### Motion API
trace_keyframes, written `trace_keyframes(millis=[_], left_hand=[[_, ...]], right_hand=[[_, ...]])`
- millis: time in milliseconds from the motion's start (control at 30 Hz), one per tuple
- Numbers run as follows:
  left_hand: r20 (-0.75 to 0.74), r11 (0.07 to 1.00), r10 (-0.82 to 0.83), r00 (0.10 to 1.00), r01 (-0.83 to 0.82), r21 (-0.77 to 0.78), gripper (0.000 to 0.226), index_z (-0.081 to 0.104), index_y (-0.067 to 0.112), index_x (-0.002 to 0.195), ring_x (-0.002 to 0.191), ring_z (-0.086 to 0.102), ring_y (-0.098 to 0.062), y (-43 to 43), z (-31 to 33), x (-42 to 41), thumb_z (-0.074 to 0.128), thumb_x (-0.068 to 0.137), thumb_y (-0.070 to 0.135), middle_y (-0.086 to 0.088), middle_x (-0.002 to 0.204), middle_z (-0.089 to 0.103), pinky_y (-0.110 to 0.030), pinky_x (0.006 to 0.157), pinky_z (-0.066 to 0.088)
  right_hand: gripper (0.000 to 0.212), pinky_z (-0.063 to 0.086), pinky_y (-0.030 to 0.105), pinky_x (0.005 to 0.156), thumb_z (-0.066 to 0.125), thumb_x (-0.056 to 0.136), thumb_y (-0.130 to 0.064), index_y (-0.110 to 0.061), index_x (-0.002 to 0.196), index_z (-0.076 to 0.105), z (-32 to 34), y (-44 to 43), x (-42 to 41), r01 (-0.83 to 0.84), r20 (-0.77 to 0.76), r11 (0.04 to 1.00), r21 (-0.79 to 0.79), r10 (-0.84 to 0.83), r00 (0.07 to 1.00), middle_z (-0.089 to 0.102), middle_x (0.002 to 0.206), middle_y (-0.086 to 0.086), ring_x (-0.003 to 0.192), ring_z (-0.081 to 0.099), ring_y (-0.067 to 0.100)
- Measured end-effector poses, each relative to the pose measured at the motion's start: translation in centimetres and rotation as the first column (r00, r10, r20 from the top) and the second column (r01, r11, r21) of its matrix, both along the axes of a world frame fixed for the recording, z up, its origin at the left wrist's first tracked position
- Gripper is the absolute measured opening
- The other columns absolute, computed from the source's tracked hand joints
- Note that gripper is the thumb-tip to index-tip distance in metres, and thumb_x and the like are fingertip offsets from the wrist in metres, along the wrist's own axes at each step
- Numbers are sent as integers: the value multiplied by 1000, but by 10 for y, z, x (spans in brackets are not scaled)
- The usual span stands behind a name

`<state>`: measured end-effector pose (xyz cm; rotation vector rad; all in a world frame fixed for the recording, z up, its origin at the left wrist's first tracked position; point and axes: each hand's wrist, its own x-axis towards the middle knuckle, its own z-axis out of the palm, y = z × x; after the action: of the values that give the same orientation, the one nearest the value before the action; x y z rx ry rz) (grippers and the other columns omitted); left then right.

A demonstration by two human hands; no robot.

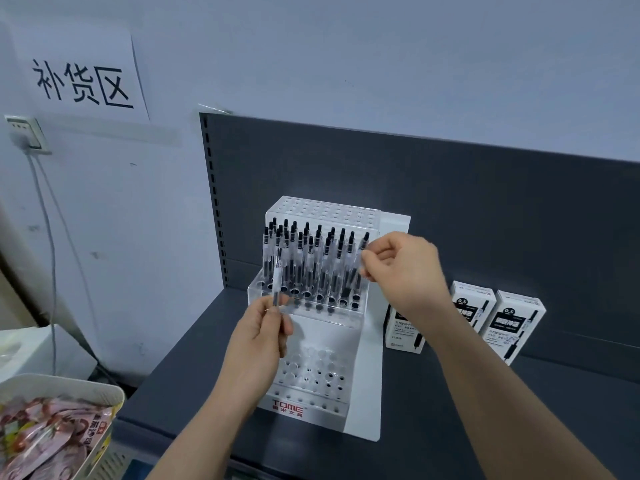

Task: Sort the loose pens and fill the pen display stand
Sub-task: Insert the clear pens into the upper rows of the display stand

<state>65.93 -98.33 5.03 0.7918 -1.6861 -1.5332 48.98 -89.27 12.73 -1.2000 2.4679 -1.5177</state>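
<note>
Pen display stand (367, 375) stands on the dark shelf (485, 410); its middle tier is packed with upright black-capped pens (311, 261) — top tier (325, 211) and lower tier (311, 375) show open holes. Left hand (258, 337) grips a clear pen (276, 271) upright before the middle tier's left end; right hand (405, 268) pinches a tilted pen (363, 242) between thumb and fingertips at the row's right end — whether its tip sits in a hole cannot be told. Pen boxes (516, 323) stand just right of the stand.
</note>
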Motion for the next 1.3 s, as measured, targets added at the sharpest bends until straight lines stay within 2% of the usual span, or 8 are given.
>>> trace_keyframes(millis=[133, 333, 533, 700, 833, 967, 1133, 1300], left_hand=[[-1, 998, -57, 998, 57, -30, 20, 58, 13, 99, 63, 53, -10, 2, 2, 0, 38, 102, 12, 6, 72, 67, -24, 66, 49], [-11, 996, -82, 997, 82, -20, 16, 61, 10, 100, 73, 62, -10, 3, 1, -2, 46, 99, 7, 2, 84, 74, -21, 70, 53], [23, 987, -162, 986, 163, -16, 16, 62, 10, 101, 75, 64, -12, 13, 0, -15, 47, 98, 6, -1, 86, 74, -24, 74, 54], [139, 974, -124, 983, 147, -171, 12, 65, 19, 98, 75, 63, 1, 19, 1, -21, 54, 96, 13, 6, 84, 72, -10, 70, 46], [289, 854, 104, 952, 64, -516, 21, 62, 30, 114, 97, 58, 5, 11, 8, -10, 53, 96, 30, 21, 106, 65, -10, 79, 42], [306, 627, 291, 906, 61, -776, 21, 68, 17, 110, 95, 63, -16, -1, 9, -5, 60, 92, 23, 6, 104, 69, -23, 80, 42], [352, 537, 361, 864, 116, -835, 26, 71, 16, 99, 85, 67, -22, -9, 8, -5, 53, 87, 30, 2, 93, 73, -35, 76, 52], [366, 507, 375, 852, 142, -850, 25, 73, 14, 96, 81, 67, -22, -7, 10, -8, 56, 83, 27, 1, 89, 73, -35, 72, 53]], right_hand=[[19, 58, 39, 75, 56, 90, -11, -7, 74, 65, -11, -13, 4, 2, -61, 990, 138, 7, 998, 70, 67, 7, 70, 69, 23], [25, 58, 38, 73, 59, 92, -18, -7, 71, 67, -14, -10, 3, -17, -53, 983, 182, 27, 998, 70, 61, 3, 60, 66, 9], [8, 47, 18, 52, 69, 88, -18, -12, 91, 72, -24, 5, 26, -269, 279, 963, -18, 264, 923, 65, 61, -4, 53, 58, 6], [6, 52, 22, 54, 68, 87, -8, -5, 86, 73, -18, 17, 19, -237, 288, 967, -88, 253, 924, 66, 56, 2, 50, 60, 9], [5, 59, 27, 68, 68, 88, -12, -13, 88, 73, -1, 33, 0, -36, 182, 971, -237, 81, 980, 71, 67, 5, 62, 69, 11], [16, 59, 41, 74, 66, 90, -16, -16, 75, 71, -1, 28, -7, 33, 4, 980, -196, -33, 999, 69, 62, 6, 66, 70, 19], [22, 55, 30, 73, 60, 93, -19, -7, 77, 71, -15, 7, -6, 18, -141, 997, 71, -8, 990, 70, 65, 3, 68, 68, 17], [35, 56, 40, 76, 56, 93, -20, -19, 58, 59, -24, -4, -6, 16, -123, 982, 188, 8, 992, 69, 61, 8, 68, 70, 24]])
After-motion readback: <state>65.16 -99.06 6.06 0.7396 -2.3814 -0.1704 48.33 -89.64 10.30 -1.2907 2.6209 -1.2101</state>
